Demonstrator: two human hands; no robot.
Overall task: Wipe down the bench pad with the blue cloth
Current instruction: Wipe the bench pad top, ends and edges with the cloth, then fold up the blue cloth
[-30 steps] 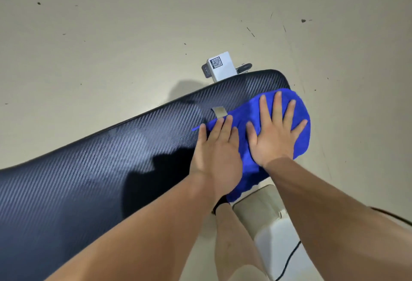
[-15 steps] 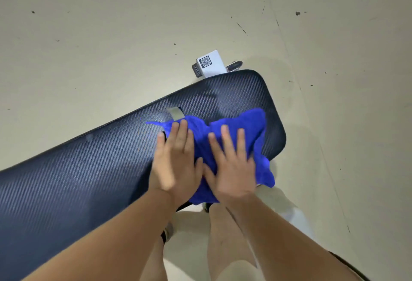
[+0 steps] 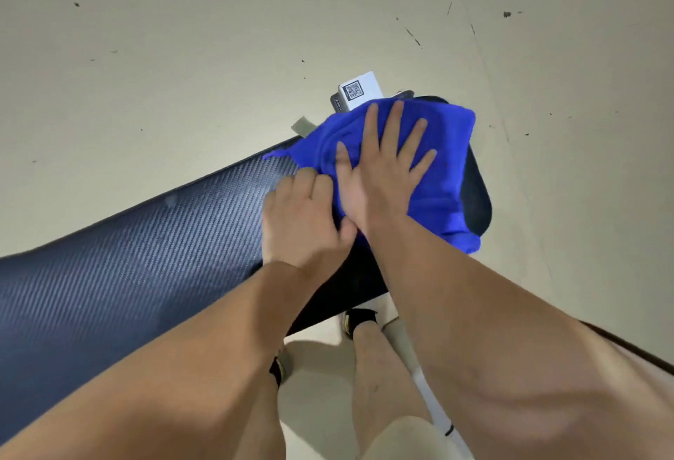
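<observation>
Blue fuzzy cloth (image 3: 446,168) bunches on the black woven bench pad (image 3: 146,259); my right grip (image 3: 383,175) spreads flat, left grip (image 3: 302,219) curls, hold unclear. Overhang could drag it off.

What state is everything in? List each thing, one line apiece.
bench pad: bare along its length, far end under the cloth.
blue cloth: rumpled, draped over the pad's end, a corner hanging off.
right hand: flat, fingers spread, pressing the cloth.
left hand: fingers curled at the cloth's edge; grip unclear.
QR-code box: beyond the pad's end, partly hidden.
</observation>
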